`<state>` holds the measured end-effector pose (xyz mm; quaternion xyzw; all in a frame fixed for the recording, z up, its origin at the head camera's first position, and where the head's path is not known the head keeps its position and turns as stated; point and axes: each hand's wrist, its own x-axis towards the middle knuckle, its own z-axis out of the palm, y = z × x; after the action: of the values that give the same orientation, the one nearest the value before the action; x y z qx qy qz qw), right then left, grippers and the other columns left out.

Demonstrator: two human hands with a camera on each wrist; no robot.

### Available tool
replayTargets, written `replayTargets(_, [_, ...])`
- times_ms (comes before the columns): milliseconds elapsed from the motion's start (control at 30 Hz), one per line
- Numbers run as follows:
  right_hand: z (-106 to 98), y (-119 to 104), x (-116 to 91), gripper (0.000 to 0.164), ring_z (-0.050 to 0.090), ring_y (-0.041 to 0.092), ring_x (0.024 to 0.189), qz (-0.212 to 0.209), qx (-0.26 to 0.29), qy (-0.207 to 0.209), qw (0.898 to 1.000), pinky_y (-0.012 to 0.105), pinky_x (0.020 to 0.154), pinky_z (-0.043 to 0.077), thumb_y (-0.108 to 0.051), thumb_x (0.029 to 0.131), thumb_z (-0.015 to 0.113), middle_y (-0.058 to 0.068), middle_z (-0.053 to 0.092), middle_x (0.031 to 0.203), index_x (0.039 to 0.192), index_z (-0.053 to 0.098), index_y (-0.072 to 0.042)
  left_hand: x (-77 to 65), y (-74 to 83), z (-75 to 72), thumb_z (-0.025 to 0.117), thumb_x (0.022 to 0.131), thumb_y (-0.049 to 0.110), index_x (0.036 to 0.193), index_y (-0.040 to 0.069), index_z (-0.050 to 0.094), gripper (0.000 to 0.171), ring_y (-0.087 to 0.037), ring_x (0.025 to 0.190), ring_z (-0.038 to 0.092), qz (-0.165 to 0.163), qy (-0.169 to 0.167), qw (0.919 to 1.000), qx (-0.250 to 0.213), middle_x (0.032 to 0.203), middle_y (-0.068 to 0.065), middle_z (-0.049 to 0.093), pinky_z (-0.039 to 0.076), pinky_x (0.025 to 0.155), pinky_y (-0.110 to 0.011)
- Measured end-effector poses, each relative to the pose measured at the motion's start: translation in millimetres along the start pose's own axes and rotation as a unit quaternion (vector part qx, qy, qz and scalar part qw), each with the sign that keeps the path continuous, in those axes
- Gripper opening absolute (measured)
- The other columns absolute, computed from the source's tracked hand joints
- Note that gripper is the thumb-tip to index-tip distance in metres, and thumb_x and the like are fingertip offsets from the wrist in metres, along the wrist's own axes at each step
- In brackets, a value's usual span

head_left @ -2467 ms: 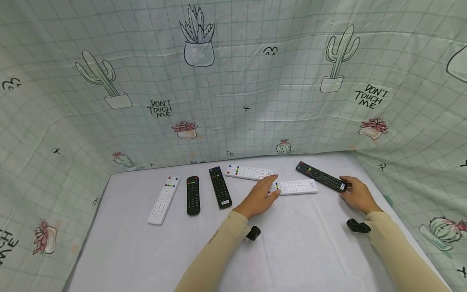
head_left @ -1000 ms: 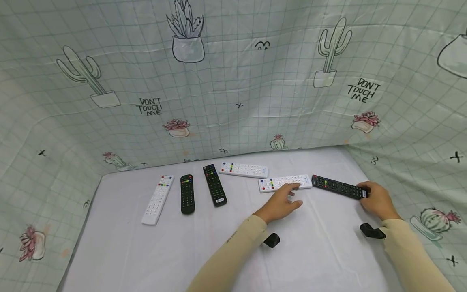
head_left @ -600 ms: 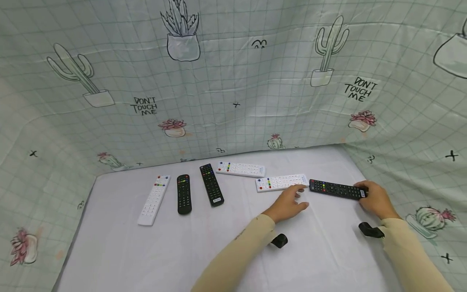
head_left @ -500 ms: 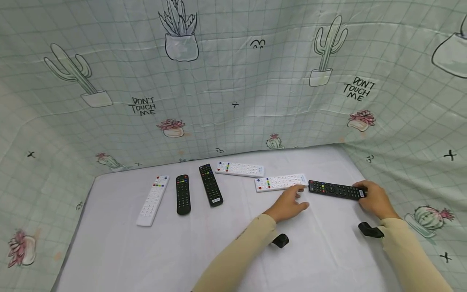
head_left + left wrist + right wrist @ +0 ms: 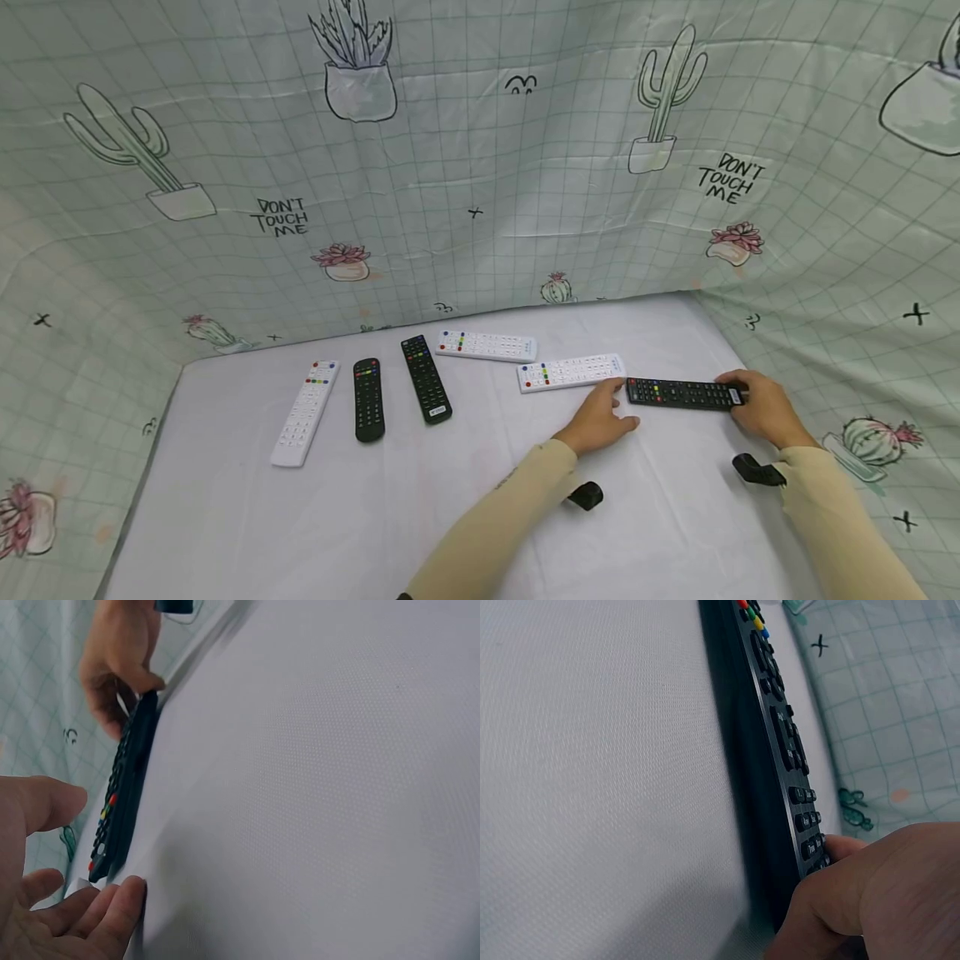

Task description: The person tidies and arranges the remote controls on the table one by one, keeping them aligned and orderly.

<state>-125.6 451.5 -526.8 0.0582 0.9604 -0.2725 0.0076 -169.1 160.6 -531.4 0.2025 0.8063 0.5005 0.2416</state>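
The rightmost black remote (image 5: 681, 394) has turned, right hand (image 5: 767, 408) gripping it.

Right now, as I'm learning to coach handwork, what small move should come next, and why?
Perhaps close the left hand on the free end of the held black remote. The right hand grips only its other end, while the left thumb and fingers stand apart near the free end; a second hold would likely steady it.
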Motion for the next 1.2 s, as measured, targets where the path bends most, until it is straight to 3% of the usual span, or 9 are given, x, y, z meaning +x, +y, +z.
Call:
replayTargets(333, [0,-3,0,0.048,0.058,0.064,0.113,0.002,0.003,-0.014,1.0,0.07,0.089,0.052,0.02,0.074,0.062,0.047,0.055,0.128,0.122,0.063,0.014,4.3,2.3,4.9,0.075,0.098,0.014,0.156,0.006,0.046,0.065,-0.017,0.126,0.06,-0.016,0.001,0.9997,-0.018,0.153,-0.011,0.055,0.051,0.099,-0.022])
replayTargets(467, [0,-4,0,0.049,0.059,0.063,0.112,-0.004,0.003,-0.011,1.0,0.07,0.089,0.052,0.02,0.072,0.061,0.046,0.056,0.127,0.121,0.064,0.013,3.7,3.0,6.6,0.075,0.096,0.011,0.154,0.004,0.046,0.065,-0.014,0.115,0.059,-0.001,-0.004,0.9998,-0.021,0.141,-0.012,0.058,0.051,0.094,-0.02])
replayTargets(600, [0,-3,-1,0.05,0.057,0.063,0.115,-0.014,0.001,-0.01,1.0,0.071,0.091,0.05,0.02,0.071,0.06,0.045,0.058,0.127,0.121,0.065,0.013,2.1,1.8,11.1,0.072,0.098,0.007,0.158,0.005,0.04,0.068,-0.009,0.102,0.052,0.009,-0.01,0.9996,-0.027,0.131,-0.009,0.052,0.05,0.091,-0.017])
replayTargets(733, [-4,-6,-3,0.049,0.057,0.064,0.118,-0.03,0.006,-0.01,0.999,0.071,0.093,0.05,0.02,0.072,0.06,0.044,0.06,0.126,0.12,0.066,0.013,-2.6,2.2,13.9,0.07,0.099,0.005,0.161,0.008,0.034,0.072,-0.007,0.104,0.054,0.004,-0.008,0.9987,-0.051,0.136,-0.007,0.044,0.05,0.094,-0.015])
replayTargets(867, [-6,-13,-5,0.047,0.056,0.065,0.119,-0.05,0.017,-0.007,0.999,0.071,0.094,0.051,0.021,0.075,0.061,0.043,0.061,0.126,0.121,0.066,0.013,-8.0,2.6,9.3,0.071,0.097,0.0,0.161,0.008,0.035,0.073,-0.011,0.111,0.06,0.016,0.016,0.9956,-0.091,0.136,-0.008,0.043,0.052,0.094,-0.015])
replayTargets(933, [-7,-17,-6,0.047,0.057,0.063,0.118,-0.062,0.018,0.001,0.998,0.058,0.092,0.058,0.021,0.075,0.062,0.041,0.063,0.125,0.121,0.067,0.013,-9.9,2.3,4.2,0.072,0.094,-0.005,0.159,0.004,0.037,0.073,-0.013,0.112,0.06,0.033,0.035,0.9925,-0.113,0.133,-0.008,0.045,0.053,0.093,-0.015])
replayTargets(1000, [-7,-22,-6,0.047,0.059,0.06,0.116,-0.077,0.025,0.007,0.997,0.036,0.086,0.061,0.022,0.075,0.063,0.039,0.064,0.123,0.12,0.068,0.012,-11.4,1.5,-1.9,0.073,0.092,-0.009,0.156,0.001,0.04,0.073,-0.013,0.111,0.06,0.046,0.055,0.9884,-0.134,0.127,-0.008,0.047,0.055,0.092,-0.016])
replayTargets(1100, [-5,-30,-7,0.049,0.062,0.055,0.112,-0.107,0.031,0.02,0.994,0.013,0.074,0.052,0.024,0.071,0.065,0.035,0.068,0.119,0.117,0.07,0.01,-14.7,-1.5,-11.4,0.075,0.089,-0.011,0.152,-0.002,0.046,0.07,-0.01,0.109,0.058,0.053,0.08,0.9836,-0.153,0.123,-0.005,0.05,0.055,0.091,-0.016])
replayTargets(1200, [-3,-43,-7,0.05,0.062,0.054,0.112,-0.129,0.039,0.019,0.991,0.022,0.077,0.06,0.025,0.071,0.066,0.034,0.068,0.12,0.117,0.071,0.01,-21.2,-5.6,-20.4,0.077,0.087,-0.011,0.148,-0.001,0.052,0.067,-0.009,0.108,0.056,0.045,0.096,0.9804,-0.166,0.119,-0.003,0.051,0.055,0.09,-0.016])
